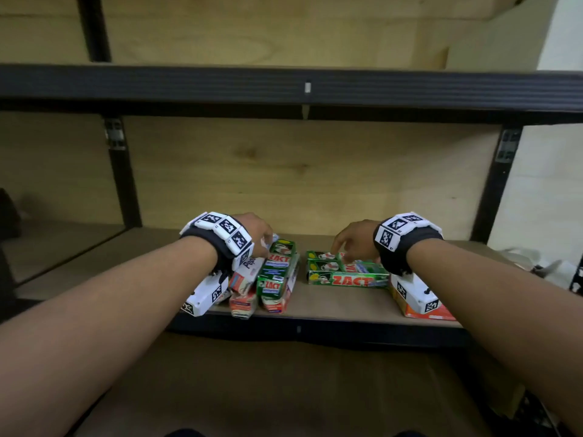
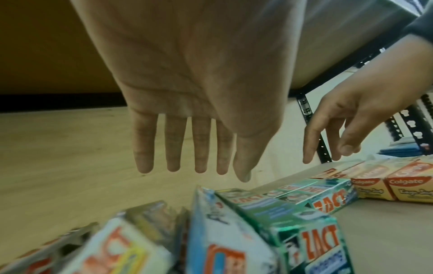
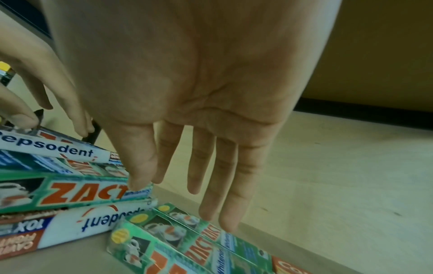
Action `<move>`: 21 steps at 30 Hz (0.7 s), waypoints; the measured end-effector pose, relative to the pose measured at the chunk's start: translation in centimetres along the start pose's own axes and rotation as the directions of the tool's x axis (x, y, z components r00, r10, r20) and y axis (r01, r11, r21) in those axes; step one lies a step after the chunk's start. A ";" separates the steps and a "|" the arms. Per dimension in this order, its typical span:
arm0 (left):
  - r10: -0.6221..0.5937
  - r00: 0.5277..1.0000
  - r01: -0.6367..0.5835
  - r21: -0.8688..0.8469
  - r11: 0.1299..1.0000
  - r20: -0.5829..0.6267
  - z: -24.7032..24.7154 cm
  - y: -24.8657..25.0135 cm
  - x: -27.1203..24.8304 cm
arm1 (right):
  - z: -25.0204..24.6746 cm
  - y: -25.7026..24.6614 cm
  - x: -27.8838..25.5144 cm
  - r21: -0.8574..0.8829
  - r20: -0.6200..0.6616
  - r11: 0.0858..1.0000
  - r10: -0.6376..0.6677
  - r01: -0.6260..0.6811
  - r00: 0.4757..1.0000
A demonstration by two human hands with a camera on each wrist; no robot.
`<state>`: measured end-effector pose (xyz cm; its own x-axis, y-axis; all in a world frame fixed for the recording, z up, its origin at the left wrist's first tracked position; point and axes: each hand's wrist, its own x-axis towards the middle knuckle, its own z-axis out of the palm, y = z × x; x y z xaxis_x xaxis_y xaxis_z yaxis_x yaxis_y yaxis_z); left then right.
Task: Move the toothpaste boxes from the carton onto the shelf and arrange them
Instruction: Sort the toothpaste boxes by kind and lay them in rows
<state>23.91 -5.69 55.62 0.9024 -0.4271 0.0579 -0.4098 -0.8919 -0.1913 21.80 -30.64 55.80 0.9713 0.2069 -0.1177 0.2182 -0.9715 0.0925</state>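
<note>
Toothpaste boxes lie on the wooden shelf (image 1: 334,305). At the left, white Pepsodent boxes (image 1: 249,269) and green ZACT boxes (image 1: 277,272) are piled pointing front to back. My left hand (image 1: 263,242) hovers over the pile's far end with straight fingers (image 2: 199,159) and holds nothing. To the right, a row of green ZACT boxes (image 1: 345,274) lies crosswise. My right hand (image 1: 347,246) is spread flat above them, its fingertips (image 3: 228,225) at their far edge. The carton is out of view.
Orange Colgate boxes (image 1: 422,312) lie at the shelf's right front, partly under my right wrist, and show in the left wrist view as Colgate boxes (image 2: 409,187). A black shelf beam (image 1: 284,86) runs overhead. Black uprights (image 1: 492,190) flank the bay. A wooden back panel (image 1: 299,171) closes it.
</note>
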 end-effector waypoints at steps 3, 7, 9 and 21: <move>-0.060 0.998 0.060 -0.011 0.998 0.020 -0.1 -2.6 -2.0 | -1.0 -2.4 -0.1 0.010 -0.002 0.999 -0.034 0.034 0.999; -0.108 0.994 0.107 -0.075 0.991 0.002 0.5 -5.9 -4.4 | -2.0 -5.8 0.1 0.090 -0.008 0.994 -0.068 0.068 0.998; -0.119 0.993 0.120 -0.098 0.988 0.019 1.2 -7.1 -5.4 | -2.0 -7.4 0.4 0.122 0.001 0.990 -0.072 0.071 0.997; -0.110 0.991 0.119 -0.125 0.985 0.076 4.6 -9.5 -6.6 | 1.9 -13.5 1.8 0.312 0.088 0.950 -0.021 -0.007 0.996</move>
<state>22.43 6.32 52.56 0.9496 -0.3133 0.0037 -0.3126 -0.9481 -0.0588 20.45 -17.32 52.50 0.9543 0.2167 -0.2060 0.1706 -0.9605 -0.2201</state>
